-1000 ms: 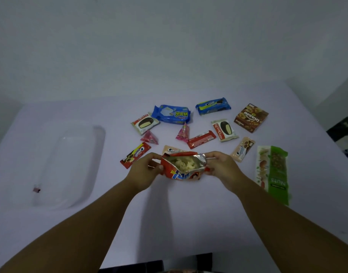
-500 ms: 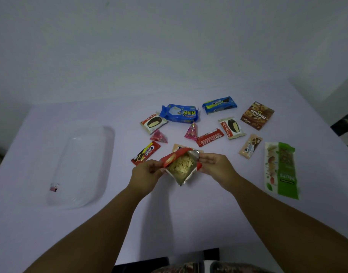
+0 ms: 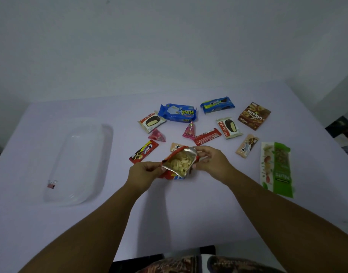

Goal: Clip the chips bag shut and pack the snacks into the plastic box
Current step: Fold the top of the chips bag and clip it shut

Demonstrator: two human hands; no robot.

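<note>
A small red chips bag [image 3: 179, 163] with a silver lining is held over the table's middle, its mouth wide open and pale chips showing inside. My left hand [image 3: 143, 173] pinches the bag's left edge. My right hand [image 3: 210, 161] grips the right edge near the top. A clear plastic box [image 3: 102, 154] lies empty on the left of the table. A pink binder clip [image 3: 52, 184] rests by the box's near left corner. Several snack packs lie scattered behind the bag, among them a blue biscuit pack [image 3: 178, 113] and a red wafer bar [image 3: 143, 151].
A long green nuts bag [image 3: 276, 169] lies at the right, a brown box [image 3: 254, 115] at the back right. The table's near edge runs just below my forearms. A white wall stands behind the table.
The bag's mouth has turned up toward the camera and opened wider between both hands. The view has shifted, so the table's things sit further right.
</note>
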